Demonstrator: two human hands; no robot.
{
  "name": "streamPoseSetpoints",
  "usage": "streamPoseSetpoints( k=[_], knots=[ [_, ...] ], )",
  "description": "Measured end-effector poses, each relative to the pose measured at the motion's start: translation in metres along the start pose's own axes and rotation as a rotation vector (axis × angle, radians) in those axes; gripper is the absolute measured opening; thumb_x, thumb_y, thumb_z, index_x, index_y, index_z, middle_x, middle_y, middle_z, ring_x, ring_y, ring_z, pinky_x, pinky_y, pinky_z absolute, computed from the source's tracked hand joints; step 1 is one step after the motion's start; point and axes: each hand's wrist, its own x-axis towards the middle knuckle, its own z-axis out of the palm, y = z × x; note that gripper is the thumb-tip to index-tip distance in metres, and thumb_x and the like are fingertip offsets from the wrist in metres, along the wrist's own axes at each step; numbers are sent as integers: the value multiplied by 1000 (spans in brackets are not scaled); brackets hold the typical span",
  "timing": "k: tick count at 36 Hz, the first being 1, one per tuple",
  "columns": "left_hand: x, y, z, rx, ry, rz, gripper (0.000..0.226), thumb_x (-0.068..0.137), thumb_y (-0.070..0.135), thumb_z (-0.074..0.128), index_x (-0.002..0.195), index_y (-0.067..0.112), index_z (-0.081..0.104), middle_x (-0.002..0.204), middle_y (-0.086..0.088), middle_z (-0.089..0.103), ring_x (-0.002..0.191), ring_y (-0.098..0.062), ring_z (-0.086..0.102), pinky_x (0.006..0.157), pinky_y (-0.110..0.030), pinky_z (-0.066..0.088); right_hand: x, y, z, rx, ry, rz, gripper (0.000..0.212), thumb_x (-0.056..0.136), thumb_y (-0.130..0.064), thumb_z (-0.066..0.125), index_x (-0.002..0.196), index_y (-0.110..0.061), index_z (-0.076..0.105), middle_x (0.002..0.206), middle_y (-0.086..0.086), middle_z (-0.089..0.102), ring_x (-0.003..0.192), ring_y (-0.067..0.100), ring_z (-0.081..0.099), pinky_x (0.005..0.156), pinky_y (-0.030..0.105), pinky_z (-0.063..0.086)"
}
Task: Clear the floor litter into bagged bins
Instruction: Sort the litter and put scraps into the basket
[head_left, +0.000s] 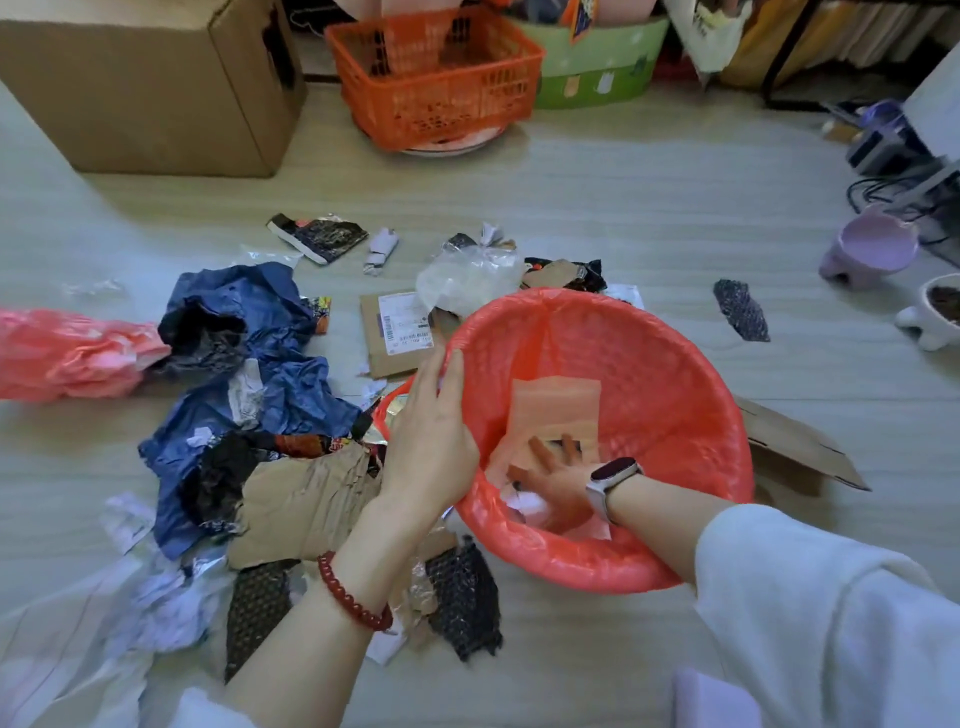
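Pink packet (555, 410) beyond right hand (556, 480)

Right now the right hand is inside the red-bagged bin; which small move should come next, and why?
Probably draw the right hand out of the bin and reach for the torn cardboard beside it. That hand lies open on scraps already inside, the left hand steadies the rim, and much litter remains on the floor.
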Motion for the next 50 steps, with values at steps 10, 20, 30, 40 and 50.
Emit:
streamPoseSetpoints(
  k=[10,20,30,40,50],
  knots=[
    [-1,2,-1,40,38,-13,64,87,-1,36,147,13,21,153,-5,21,140,-24,20,110,-48,28,8,10,-14,174,13,-48,91,71,-61,64,143,-33,16,148,8,21,137,41,17,112,48,24],
    [5,24,1,-279,178,-175,64,83,-14,34,141,10,34,141,-10,36,124,-18,39,85,7,17,-83,10,-74,466,462,-234,36,94,-40,45,120,-18,59,115,-1,66,103,15,61,89,30,47],
    [26,60,27,-490,290,-332,61,85,-15,30,142,6,29,144,-11,26,129,-15,30,78,13,11,-117,12,-32,7,660,-215,35,96,-40,37,123,-19,45,107,-1,57,96,24,55,64,34,34],
    [11,30,19,-414,171,-159,38,97,21,40,135,15,44,139,-2,43,131,-16,35,110,-36,28,-109,23,-20,21,1094,-81,54,79,-24,47,131,-8,45,118,12,58,109,32,55,95,45,41],
    [-100,-90,31,-72,218,-226,21,87,3,51,107,4,60,106,-10,58,104,-26,51,88,-29,38,-44,-73,37,-19,658,-449,27,85,-24,43,100,-11,61,100,7,61,93,29,59,73,35,45]
  ],
)
